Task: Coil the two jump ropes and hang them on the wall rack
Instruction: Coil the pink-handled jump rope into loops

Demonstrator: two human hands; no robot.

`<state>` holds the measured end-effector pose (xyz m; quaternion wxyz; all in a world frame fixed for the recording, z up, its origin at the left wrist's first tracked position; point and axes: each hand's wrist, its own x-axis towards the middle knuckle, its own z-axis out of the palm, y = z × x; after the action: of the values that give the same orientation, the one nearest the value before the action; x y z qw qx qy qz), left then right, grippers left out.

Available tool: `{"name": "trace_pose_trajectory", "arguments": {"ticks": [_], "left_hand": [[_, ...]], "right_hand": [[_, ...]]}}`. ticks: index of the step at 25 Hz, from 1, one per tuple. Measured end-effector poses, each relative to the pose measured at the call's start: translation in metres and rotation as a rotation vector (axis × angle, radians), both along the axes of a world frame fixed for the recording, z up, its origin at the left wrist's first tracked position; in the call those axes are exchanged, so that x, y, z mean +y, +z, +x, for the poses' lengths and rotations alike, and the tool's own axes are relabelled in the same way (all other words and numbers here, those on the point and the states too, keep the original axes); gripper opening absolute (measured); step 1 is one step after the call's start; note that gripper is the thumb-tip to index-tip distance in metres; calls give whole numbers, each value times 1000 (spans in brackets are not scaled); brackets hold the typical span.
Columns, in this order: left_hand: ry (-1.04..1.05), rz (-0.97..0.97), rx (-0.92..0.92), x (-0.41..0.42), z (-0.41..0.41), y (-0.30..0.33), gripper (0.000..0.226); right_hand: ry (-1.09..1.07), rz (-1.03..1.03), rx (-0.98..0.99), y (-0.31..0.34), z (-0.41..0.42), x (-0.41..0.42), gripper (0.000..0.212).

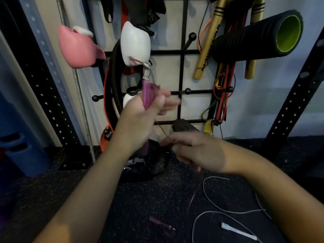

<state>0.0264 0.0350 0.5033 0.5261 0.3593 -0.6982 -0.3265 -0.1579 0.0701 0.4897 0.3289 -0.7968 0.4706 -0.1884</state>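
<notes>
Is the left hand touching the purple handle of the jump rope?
Touching. The head view shows the left hand gripping the purple handle, which sticks up out of its curled fingers.

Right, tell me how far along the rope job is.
Nothing hung yet. In hand: left hand grips the purple rope's handle, right hand pinches its cord; the other purple handle lies on the floor. Left: the white rope, uncoiled on the floor, then hanging both on the rack.
</notes>
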Motion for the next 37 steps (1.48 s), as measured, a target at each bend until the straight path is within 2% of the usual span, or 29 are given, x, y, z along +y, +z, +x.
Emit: {"name": "trace_pose_trajectory", "arguments": {"ticks": [1, 2, 3, 5, 6, 8, 10, 11, 14, 18, 23, 25, 28, 30, 32, 34, 36, 37], "left_hand": [[41, -12, -219, 0, 2, -5, 23], [33, 23, -349, 0, 4, -7, 23], [-26, 96, -377, 1, 4, -9, 25], [-171, 226, -318, 5, 2, -8, 41], [-207, 244, -310, 7, 0, -6, 48], [-257, 244, -296, 9, -1, -2, 48], [-298, 245, -249, 8, 0, 1, 41], [-308, 257, -223, 7, 1, 2, 39], [-321, 303, -117, 6, 2, 1, 35], [-324, 276, -29, 6, 6, -2, 32], [-332, 262, 18, 7, 5, -1, 28], [-405, 303, 38, 10, 7, 2, 25], [-602, 428, 190, 13, 8, 2, 29], [-798, 511, 386, 15, 6, 4, 25], [-1008, 551, 644, 19, 2, 10, 18], [-971, 499, 890, 19, -1, 16, 14], [-766, 432, 1027, 15, -5, 18, 23], [-669, 393, 1036, 12, -6, 16, 26]], "right_hand": [[8, -99, 70, 7, -2, 2, 25], [-14, -167, 79, 15, -5, 4, 21], [-73, -197, 20, 22, -9, 4, 17], [-210, -231, -167, 29, -19, 2, 11], [-267, -256, -251, 28, -22, 1, 15], [-351, -349, -307, 23, -21, 0, 35], [-347, -352, -290, 18, -18, 0, 49], [-296, -296, -291, 16, -17, 0, 47], [-180, -151, -399, 17, -22, -5, 24], [-249, -246, -448, 19, -23, -8, 6], [-295, -282, -537, 16, -23, -7, 23], [-286, -283, -550, 14, -23, -6, 28], [-281, -298, -591, 17, -22, -6, 35], [-312, -268, -645, 12, -20, -6, 38], [-348, -137, -595, -1, -13, -6, 48], [-302, 50, -512, -18, -6, -6, 54], [-200, 192, -530, -27, 3, -5, 40], [-145, 208, -516, -27, 6, -5, 32]]}}
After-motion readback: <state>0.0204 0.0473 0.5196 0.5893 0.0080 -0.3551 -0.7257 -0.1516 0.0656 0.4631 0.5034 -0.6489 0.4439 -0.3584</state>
